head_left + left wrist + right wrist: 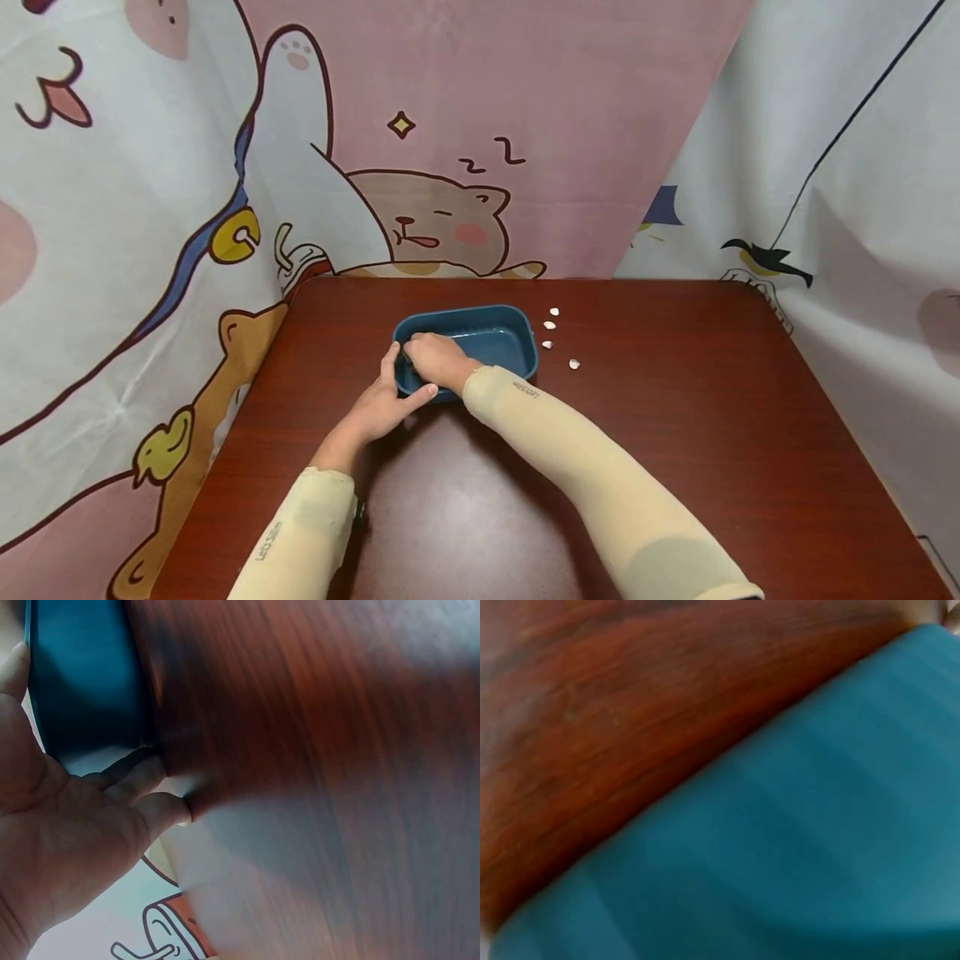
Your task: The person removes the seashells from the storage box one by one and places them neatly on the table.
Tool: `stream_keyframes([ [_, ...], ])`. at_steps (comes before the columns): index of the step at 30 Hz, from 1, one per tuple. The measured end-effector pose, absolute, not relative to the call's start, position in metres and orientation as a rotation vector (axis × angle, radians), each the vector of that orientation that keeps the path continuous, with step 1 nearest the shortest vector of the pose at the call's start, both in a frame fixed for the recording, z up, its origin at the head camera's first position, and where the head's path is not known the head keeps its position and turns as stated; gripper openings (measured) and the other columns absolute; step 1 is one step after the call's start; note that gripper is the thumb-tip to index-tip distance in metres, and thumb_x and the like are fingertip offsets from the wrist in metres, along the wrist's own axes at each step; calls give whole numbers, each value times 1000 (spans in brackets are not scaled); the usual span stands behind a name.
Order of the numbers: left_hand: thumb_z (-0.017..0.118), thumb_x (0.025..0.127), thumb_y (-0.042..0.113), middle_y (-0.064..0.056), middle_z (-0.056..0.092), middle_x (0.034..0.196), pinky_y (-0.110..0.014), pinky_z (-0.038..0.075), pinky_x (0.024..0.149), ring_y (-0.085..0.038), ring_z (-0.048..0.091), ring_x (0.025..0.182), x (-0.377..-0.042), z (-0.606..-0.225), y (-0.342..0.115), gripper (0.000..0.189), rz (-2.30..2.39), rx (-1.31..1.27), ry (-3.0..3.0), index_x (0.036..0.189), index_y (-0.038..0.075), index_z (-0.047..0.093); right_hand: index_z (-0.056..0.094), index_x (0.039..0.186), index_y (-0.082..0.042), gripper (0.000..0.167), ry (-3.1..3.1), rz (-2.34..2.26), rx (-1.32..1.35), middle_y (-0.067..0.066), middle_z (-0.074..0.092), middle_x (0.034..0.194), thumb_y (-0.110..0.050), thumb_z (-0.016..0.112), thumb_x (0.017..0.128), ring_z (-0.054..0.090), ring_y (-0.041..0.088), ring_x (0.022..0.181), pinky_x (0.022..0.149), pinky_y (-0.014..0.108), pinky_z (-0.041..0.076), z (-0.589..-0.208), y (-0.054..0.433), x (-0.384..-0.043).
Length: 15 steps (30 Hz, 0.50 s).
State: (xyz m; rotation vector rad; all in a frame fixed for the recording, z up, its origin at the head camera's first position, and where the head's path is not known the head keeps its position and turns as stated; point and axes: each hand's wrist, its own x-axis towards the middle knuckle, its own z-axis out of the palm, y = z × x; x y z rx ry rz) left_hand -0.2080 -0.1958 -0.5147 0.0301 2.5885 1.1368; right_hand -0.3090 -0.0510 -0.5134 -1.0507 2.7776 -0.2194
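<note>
A blue rectangular plastic box stands on the table. My left hand steadies its near left corner, thumb laid along the near rim and fingers spread against the left end. In the left wrist view those fingers reach along the box's outer wall. My right hand is down inside the box at its left end, fingers bent toward the wall. Its fingertips are hidden, so I cannot tell whether it pinches anything. Only the box's blue wall and the table appear in the right wrist view.
Several small white shell-like pieces lie in a loose row right of the box, among them a white piece nearest me. The reddish-brown wooden table extends to both sides. A cartoon-printed cloth hangs behind it.
</note>
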Motion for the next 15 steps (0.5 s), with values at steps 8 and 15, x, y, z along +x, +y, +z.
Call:
stream_keyframes([
  [8,61,94,77,-28,23,175,-68,36,122,-50,40,155,-207,-517,-189,120,1141,-3,2574,170,30,-18,75,82,-13,29,2771,-323,-1015,-4,56,77,-12,62,108,43,13,72,70,27,42,-516,-18,-323],
  [15,62,93,79,-30,25,174,-70,35,122,-52,39,155,-208,-517,-193,122,1101,-33,2608,170,29,-17,80,92,-16,14,2880,-230,-935,-3,76,91,-19,73,103,61,13,81,82,33,58,-518,34,-328],
])
